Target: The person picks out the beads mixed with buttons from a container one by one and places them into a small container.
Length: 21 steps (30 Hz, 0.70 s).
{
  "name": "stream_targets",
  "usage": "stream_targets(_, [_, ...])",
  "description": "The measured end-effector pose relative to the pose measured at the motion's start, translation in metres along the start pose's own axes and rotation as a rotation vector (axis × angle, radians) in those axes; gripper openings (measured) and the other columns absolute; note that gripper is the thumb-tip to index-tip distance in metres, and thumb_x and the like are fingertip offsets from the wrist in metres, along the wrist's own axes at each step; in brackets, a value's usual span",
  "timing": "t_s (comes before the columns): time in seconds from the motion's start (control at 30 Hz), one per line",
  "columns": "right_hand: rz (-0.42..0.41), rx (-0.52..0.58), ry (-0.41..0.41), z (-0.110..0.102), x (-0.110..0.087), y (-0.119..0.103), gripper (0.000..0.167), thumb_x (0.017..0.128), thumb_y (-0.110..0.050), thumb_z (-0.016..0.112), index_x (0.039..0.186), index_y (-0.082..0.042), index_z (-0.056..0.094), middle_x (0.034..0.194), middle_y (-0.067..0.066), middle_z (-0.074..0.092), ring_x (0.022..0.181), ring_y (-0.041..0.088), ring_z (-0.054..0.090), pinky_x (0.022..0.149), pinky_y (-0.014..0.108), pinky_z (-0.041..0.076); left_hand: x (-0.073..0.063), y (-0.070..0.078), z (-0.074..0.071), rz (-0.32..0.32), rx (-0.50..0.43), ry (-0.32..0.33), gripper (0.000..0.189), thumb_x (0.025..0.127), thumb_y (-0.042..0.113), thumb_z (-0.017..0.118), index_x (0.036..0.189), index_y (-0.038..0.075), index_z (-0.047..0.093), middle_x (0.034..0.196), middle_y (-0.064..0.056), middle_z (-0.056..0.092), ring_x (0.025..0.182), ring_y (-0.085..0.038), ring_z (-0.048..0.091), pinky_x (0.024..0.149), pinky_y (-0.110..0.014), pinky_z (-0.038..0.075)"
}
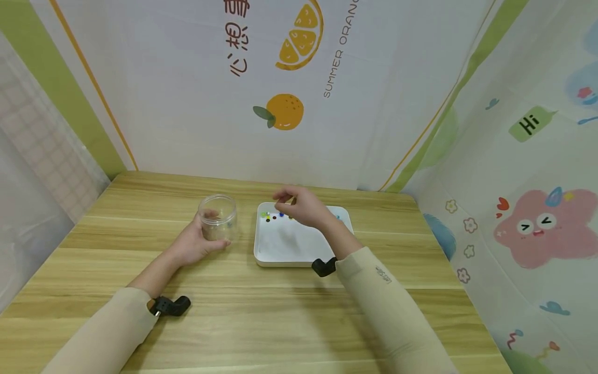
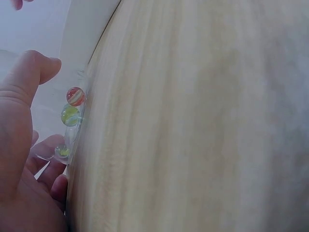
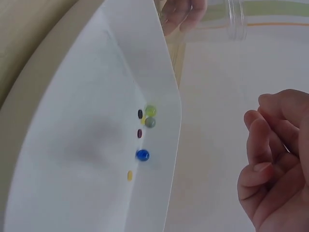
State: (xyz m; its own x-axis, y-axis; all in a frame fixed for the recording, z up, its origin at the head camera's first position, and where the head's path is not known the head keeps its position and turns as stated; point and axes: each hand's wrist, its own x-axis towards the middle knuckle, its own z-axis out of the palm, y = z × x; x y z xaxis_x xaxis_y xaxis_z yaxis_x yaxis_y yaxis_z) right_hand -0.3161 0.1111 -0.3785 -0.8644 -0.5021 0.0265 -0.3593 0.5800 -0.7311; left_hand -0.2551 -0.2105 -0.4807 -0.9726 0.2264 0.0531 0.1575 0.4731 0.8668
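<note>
While two long cream sleeves point(image 1: 100, 332) reach in from seven and five o'clock, black wrist cameras point(image 1: 175, 306) at their cuffs, eyes go to eleven o'clock: the left hand point(image 1: 196, 243) curls round a clear, round plastic jar point(image 1: 229, 228), thumb nearside, presumably steadying it, open mouth up. Low inside sit a red-and-white glass marble point(image 2: 75, 96) and a yellow-green glass marble point(image 2: 70, 115)!

Over to twelve now, a white rectangular tray point(image 1: 280, 249) near the jar, its raised wall likely there to stop anything rolling away. Above its far side hovers the right hand point(image 1: 306, 206), fingers curled, tips bunched; whether they pinch anything, I can't tell. Along the far wall, towards eleven, lie a round blue glass marble point(image 3: 142, 155), a pale green glass marble point(image 3: 150, 110) and a flat yellow oval piece point(image 3: 129, 175).

Underneath it all, a wood-grain tabletop point(image 1: 252, 322); beyond, at twelve, a white backdrop point(image 1: 397, 78) printed with oranges, and at three, a smiling pink star print point(image 1: 546, 246).
</note>
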Motion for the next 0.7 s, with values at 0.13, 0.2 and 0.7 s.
stream_targets(0.13, [0.004, 0.021, 0.009, -0.005, -0.004, 0.012, 0.029, 0.106, -0.020, 0.071, 0.134, -0.014, 0.074, 0.119, 0.005, 0.075, 0.083, 0.020, 0.068, 0.075, 0.032, 0.059, 0.000, 0.000, 0.000, 0.003, 0.003, -0.003, 0.089, 0.093, 0.021, 0.089, 0.155, 0.000, 0.028, 0.164, -0.034, 0.039, 0.146, -0.057, 0.046, 0.119, -0.069, 0.040])
stream_targets(0.2, [0.014, 0.031, 0.004, -0.007, -0.006, 0.018, 0.030, 0.106, -0.018, 0.071, 0.135, -0.014, 0.074, 0.120, 0.006, 0.074, 0.083, 0.020, 0.067, 0.076, 0.032, 0.059, 0.000, 0.000, 0.000, 0.003, 0.002, -0.004, 0.089, 0.093, 0.021, 0.089, 0.155, 0.000, 0.028, 0.164, -0.034, 0.039, 0.146, -0.057, 0.046, 0.118, -0.069, 0.040])
stream_targets(0.7, [0.121, -0.013, 0.015, -0.022, 0.002, 0.045, 0.029, 0.107, -0.018, 0.070, 0.136, -0.013, 0.073, 0.121, 0.008, 0.074, 0.085, 0.021, 0.066, 0.077, 0.032, 0.057, 0.000, -0.001, 0.000, 0.015, -0.015, -0.004, 0.090, 0.093, 0.018, 0.089, 0.156, -0.001, 0.028, 0.165, -0.035, 0.037, 0.147, -0.057, 0.046, 0.117, -0.068, 0.041])
